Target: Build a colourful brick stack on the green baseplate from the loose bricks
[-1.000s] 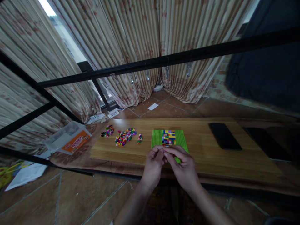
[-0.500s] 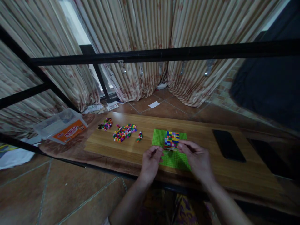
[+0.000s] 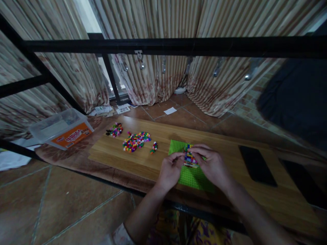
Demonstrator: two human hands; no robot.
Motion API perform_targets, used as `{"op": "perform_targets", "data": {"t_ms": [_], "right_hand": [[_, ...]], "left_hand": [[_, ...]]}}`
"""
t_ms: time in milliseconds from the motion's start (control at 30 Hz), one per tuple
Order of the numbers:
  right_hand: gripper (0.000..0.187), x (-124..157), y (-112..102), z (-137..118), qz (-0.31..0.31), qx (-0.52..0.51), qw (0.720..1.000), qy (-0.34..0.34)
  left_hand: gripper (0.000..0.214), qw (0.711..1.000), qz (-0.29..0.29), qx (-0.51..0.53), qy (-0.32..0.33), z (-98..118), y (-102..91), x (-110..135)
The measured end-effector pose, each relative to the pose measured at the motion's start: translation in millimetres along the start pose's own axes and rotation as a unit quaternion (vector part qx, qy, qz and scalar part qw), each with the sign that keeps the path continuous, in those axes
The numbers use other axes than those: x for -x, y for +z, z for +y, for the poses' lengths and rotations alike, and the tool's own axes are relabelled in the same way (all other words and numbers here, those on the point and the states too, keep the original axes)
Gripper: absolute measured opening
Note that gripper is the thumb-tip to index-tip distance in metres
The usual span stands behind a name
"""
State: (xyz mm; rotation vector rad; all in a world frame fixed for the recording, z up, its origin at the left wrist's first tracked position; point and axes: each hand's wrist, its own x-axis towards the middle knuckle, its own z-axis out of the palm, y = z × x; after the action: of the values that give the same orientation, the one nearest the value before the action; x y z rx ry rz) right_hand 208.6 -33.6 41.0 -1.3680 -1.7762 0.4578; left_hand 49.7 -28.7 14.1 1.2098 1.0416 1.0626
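Observation:
A block of multicoloured toy bricks [image 3: 189, 160] stands on a green studded baseplate [image 3: 191, 180]. My left hand [image 3: 170, 171] is at the block's left side, thumb and forefinger pinched together at its edge. Over the block's upper right part, my right hand [image 3: 211, 166] has its thumb and forefinger closed and covers some of the bricks. Whatever lies between the fingertips of either hand is too small and hidden to make out.
Loose bricks lie in a large pile [image 3: 135, 141], a small cluster [image 3: 154, 147] and a far-left heap [image 3: 114, 129] on the wooden board [image 3: 112, 154]. A clear plastic box [image 3: 61, 129] stands left. Dark flat slabs [image 3: 257, 165] lie right. A black rail [image 3: 163, 46] crosses ahead.
My right hand has moved from the block's right edge over its top, and my left hand has come up closer to it. The fingertips are nearer each other. The view has shifted a little.

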Motion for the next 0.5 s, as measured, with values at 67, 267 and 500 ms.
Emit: {"op": "perform_targets", "data": {"t_ms": [67,267,500], "right_hand": [[0.023,-2,2,2,-0.002,0.011,1.0,-0.002],[0.026,-2,7,6,0.031,0.068,0.997,-0.017],[0.028,9,20,7,0.084,0.084,0.991,-0.056]], "left_hand": [[0.023,1.0,-0.006,-0.012,0.01,-1,1.3,-2],[0.027,0.998,-0.019,-0.048,0.021,-1,5.1,-1],[0.033,0.992,0.003,-0.119,0.051,-8,8.1,5]]}}
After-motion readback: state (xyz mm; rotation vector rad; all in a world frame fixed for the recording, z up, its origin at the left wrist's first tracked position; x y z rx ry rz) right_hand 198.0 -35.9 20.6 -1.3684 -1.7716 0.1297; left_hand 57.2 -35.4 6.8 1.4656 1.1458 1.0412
